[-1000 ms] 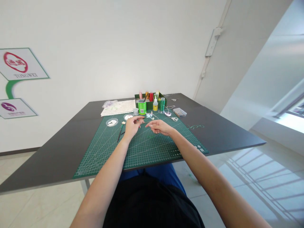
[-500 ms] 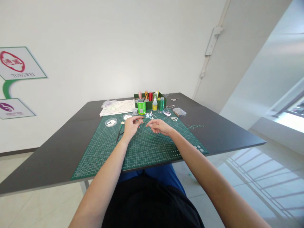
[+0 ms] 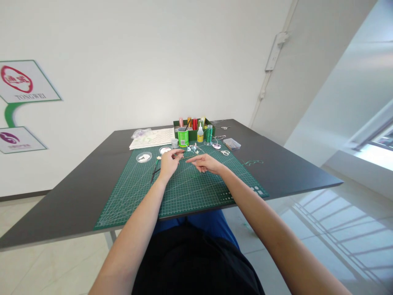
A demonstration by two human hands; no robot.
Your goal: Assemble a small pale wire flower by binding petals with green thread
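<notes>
My left hand (image 3: pixel 170 162) is closed in a pinch above the green cutting mat (image 3: pixel 135 196). From its fingertips a thin stem or wire (image 3: pixel 188 157) points right towards my other hand; its exact kind is too small to tell. Just right of it, my right hand (image 3: pixel 206 163) has its index finger stretched forward near that stem, the thumb close beneath and the other fingers curled. Whatever lies between finger and thumb is too fine to make out. Small pale blue and white flowers (image 3: pixel 193 149) lie just beyond both hands.
A dark-handled tool (image 3: pixel 154 170) lies left of my left hand. Shallow dishes (image 3: pixel 144 157) hold small pieces. Further back are a green can (image 3: pixel 183 138), a glue bottle (image 3: pixel 200 134), green thread (image 3: pixel 209 133), and a box of spools (image 3: pixel 193 135). White-handled scissors (image 3: pixel 225 153) and a clear case (image 3: pixel 232 144) sit right.
My right hand's index finger has straightened and reaches slightly further left. The left hand stays almost in place, still pinching. The small flowers show slightly differently beyond the hands.
</notes>
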